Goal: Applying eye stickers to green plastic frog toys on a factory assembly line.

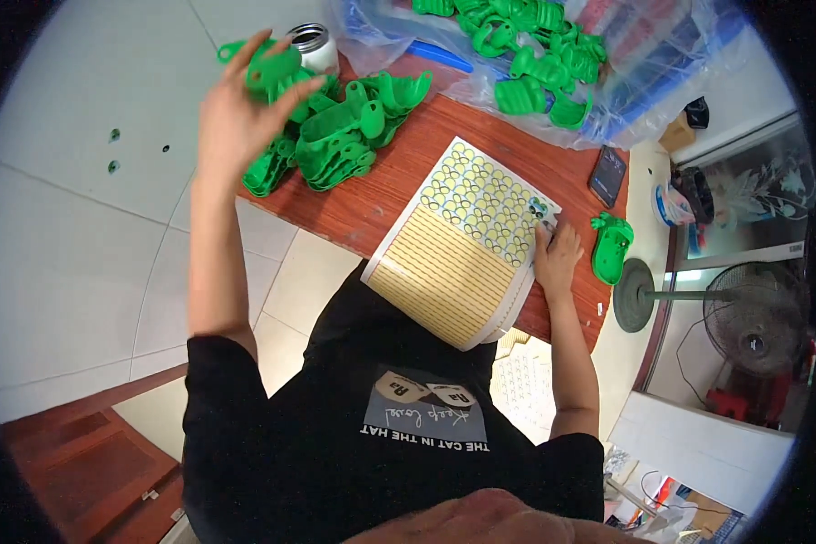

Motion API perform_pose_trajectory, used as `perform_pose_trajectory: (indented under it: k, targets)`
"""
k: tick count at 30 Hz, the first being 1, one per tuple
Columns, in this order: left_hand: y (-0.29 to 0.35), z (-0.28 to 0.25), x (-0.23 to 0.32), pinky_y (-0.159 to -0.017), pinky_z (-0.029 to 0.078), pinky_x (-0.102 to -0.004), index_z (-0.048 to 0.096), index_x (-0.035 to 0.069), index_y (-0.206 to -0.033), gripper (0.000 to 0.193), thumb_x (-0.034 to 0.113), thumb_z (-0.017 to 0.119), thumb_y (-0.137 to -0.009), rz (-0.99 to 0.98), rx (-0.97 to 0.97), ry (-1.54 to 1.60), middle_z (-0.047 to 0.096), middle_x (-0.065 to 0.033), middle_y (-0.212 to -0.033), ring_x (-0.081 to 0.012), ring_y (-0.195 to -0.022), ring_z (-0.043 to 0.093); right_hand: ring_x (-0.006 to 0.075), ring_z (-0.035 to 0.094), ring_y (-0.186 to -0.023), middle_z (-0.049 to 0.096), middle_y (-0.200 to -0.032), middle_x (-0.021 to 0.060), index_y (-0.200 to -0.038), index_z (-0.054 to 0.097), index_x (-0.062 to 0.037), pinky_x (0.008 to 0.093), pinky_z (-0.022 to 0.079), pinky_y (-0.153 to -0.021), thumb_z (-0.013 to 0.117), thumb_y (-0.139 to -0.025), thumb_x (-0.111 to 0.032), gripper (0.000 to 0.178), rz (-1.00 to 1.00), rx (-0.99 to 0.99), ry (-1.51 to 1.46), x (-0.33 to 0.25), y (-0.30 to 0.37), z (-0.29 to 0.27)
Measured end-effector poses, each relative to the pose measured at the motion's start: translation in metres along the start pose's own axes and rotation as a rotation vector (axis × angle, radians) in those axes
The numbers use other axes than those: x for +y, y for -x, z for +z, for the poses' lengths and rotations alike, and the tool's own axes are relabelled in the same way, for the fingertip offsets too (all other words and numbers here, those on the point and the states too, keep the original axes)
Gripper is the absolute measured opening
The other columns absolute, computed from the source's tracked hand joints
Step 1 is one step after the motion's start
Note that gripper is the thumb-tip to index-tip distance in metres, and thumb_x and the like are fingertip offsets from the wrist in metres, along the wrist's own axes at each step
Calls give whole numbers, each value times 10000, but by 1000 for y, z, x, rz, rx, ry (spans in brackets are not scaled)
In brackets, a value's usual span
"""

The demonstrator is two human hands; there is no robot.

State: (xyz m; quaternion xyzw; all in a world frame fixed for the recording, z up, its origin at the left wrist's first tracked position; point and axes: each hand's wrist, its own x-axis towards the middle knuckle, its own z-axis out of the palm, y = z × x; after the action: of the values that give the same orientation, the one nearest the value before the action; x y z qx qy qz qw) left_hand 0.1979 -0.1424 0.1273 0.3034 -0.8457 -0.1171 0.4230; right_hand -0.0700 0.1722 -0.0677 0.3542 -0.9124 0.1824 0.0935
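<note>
My left hand [240, 113] is raised over a pile of green moulded plastic-looking shoe parts [331, 136], its fingers and thumb spread. A green piece [276, 68] shows between thumb and fingers, though I cannot tell whether they touch it. Resting at the right edge of a sticker sheet [444, 272], my right hand [559, 261] has its thumb on the sheet. Pale yellow-green round stickers with dark outlines fill the sheet's far part; the near part is striped yellow and overhangs the table edge. By the right thumb lies a darker sticker [538, 207].
A white jar [317, 50] stands behind the pile. More green parts [553, 63] lie in a plastic-lined blue container at the back. A phone [607, 177] and a green clog-shaped piece [612, 249] lie right on the red-brown table [381, 208]. A fan [752, 317] stands beyond.
</note>
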Motion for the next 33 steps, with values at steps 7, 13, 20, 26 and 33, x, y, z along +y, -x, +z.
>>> perform_pose_trajectory:
  k: [7, 13, 20, 26, 33]
  targets:
    - [-35, 38, -70, -830, 454, -357, 579, 70, -1101, 594, 530, 602, -724, -31, -290, -294, 526, -108, -1192, -283, -984, 569, 339, 452, -1000, 514, -1041, 180, -1077, 473, 9, 464, 314, -844, 470, -843, -451, 516, 22, 43, 4, 2, -3, 0]
    - [-31, 44, -76, -855, 441, -364, 564, 47, -1113, 594, 526, 559, -762, -76, -481, -321, 556, -127, -1144, -305, -1011, 551, 329, 455, -1013, 509, -1079, 183, -1073, 476, 14, 471, 314, -856, 445, -841, -491, 556, 11, 66, 63, 18, -7, 14]
    - [0, 14, -117, -756, 466, -329, 563, 40, -1112, 473, 426, 449, -862, -114, -12, 187, 640, -158, -915, -263, -838, 618, 329, 471, -997, 536, -1028, 176, -1055, 487, 2, 470, 321, -855, 449, -839, -490, 540, 33, 21, -9, 7, -9, 1]
    - [53, 7, -128, -706, 473, -303, 515, 23, -1156, 459, 376, 488, -863, -167, 179, 265, 622, -151, -960, -206, -821, 596, 336, 483, -975, 545, -1010, 177, -1008, 504, -16, 465, 327, -844, 449, -845, -473, 488, 10, 15, -46, 9, -9, -1]
    - [97, 52, -160, -884, 391, -349, 487, 3, -1183, 552, 456, 415, -874, -576, 83, 420, 564, -223, -1083, -296, -1047, 526, 346, 489, -958, 553, -999, 174, -987, 512, -17, 468, 341, -821, 443, -852, -465, 473, 10, -6, -50, 8, -10, -4]
